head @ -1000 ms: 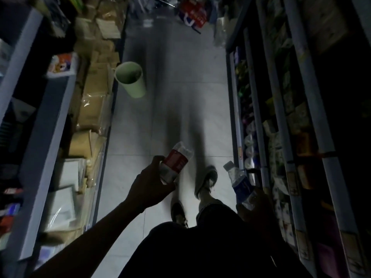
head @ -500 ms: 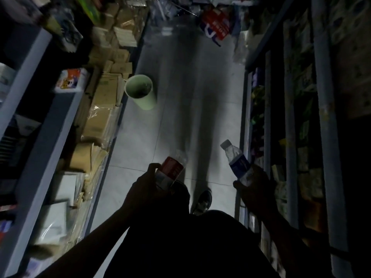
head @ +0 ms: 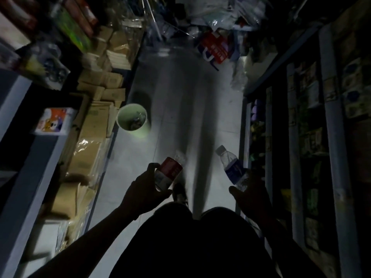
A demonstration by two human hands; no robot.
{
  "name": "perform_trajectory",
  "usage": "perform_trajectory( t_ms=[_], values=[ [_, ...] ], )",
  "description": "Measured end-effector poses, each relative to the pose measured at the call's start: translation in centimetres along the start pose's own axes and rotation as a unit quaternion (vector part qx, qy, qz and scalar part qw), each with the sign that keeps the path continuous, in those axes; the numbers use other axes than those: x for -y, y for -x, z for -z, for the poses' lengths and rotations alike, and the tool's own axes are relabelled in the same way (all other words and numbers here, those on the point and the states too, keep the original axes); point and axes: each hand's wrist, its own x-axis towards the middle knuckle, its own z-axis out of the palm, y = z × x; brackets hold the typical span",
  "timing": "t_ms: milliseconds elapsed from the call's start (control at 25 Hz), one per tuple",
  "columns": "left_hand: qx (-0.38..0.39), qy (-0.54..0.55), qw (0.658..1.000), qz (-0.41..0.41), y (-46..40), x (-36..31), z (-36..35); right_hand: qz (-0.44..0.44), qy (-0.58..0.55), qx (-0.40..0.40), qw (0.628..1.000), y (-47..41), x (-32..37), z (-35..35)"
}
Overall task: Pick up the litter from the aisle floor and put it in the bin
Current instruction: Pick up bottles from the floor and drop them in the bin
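Dim aisle point(head: 180, 117) – two bottles point(head: 232, 167) (one bin point(head: 131, 119)).

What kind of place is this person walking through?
Most likely a small, dim shop aisle: stocked shelves on the right, stacked cardboard boxes on the left, and a tiled floor between them with a green bin.

Dim, pale-tiled aisle floor point(head: 200, 117) runs between stocked shelves point(head: 331, 137).
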Motion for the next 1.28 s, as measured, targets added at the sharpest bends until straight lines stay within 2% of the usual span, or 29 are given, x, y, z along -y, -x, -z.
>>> perform_trajectory(
  t_ms=[160, 360, 640, 800, 1000, 1280],
  values=[
    [0.0, -0.017, 0.999, -0.038, -8.7, -4.4, 3.3, -0.047, -0.008, -0.009, 0.999, -4.7, 1.4, 1.8],
    [-0.005, -0.015, 0.999, -0.041, -18.8, -10.0, 5.6, -0.083, -0.031, -0.002, 0.996, -12.6, 3.3, 5.0],
    [-0.035, 0.038, 0.998, 0.039, -26.8, -15.6, 7.7, -0.002, 0.015, 0.06, 0.998, -28.8, 10.5, 10.3],
    [-0.039, 0.093, 0.99, 0.098, -28.8, -16.0, 9.3, 0.062, 0.046, 0.097, 0.992, -37.0, 16.9, 11.2],
    [-0.069, 0.129, 0.975, 0.168, -33.0, -13.9, 12.2, 0.123, 0.083, 0.128, 0.981, -45.1, 24.6, 9.0],
    [-0.101, 0.167, 0.966, 0.172, -42.2, -11.8, 20.2, 0.135, 0.14, 0.141, 0.971, -51.7, 33.1, 5.6]
  ],
)
